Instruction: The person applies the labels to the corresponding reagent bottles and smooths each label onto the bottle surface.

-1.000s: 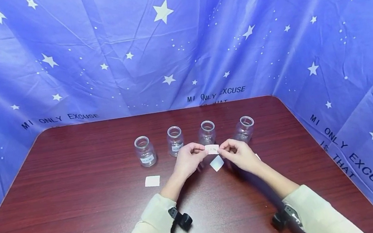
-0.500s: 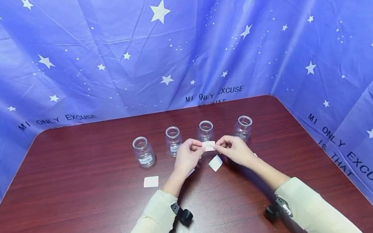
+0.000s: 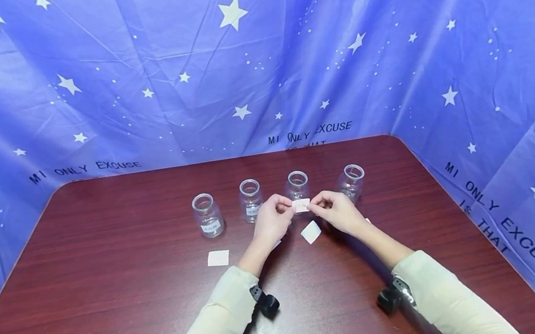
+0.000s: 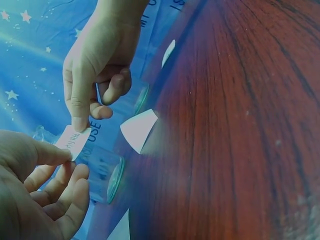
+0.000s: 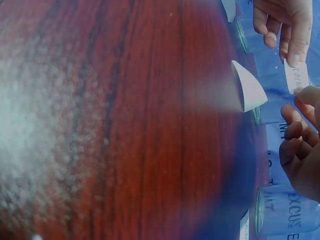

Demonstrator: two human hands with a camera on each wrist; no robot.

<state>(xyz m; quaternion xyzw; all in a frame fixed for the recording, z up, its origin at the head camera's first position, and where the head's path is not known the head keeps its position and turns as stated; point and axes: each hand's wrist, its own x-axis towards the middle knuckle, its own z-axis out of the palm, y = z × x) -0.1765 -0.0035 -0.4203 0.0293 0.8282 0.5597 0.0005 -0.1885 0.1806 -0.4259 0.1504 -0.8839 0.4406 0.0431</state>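
Observation:
Between both hands a small white label [image 3: 301,205] with dark writing is stretched, in front of the third glass jar [image 3: 298,185] from the left. My left hand [image 3: 272,219] pinches its left edge between thumb and finger. The opposite edge is pinched by my right hand [image 3: 338,211]. In the left wrist view the label [image 4: 73,141] spans the gap between the two thumbs. On the table just below the hands lies a curled white paper piece [image 3: 311,232]. The right wrist view has the label [image 5: 297,76] close to the jar behind it.
Two jars at the left, the outer jar [image 3: 206,212] and its neighbour [image 3: 250,192], bear white labels. A fourth jar [image 3: 353,179] stands behind my right hand. Another white paper piece [image 3: 218,258] lies at the left on the dark red table [image 3: 112,303]. A starry blue curtain [image 3: 155,63] surrounds it.
Both hands have moved slightly away from me with the label, bringing it up in front of the third jar. The jars and loose paper pieces stay in place.

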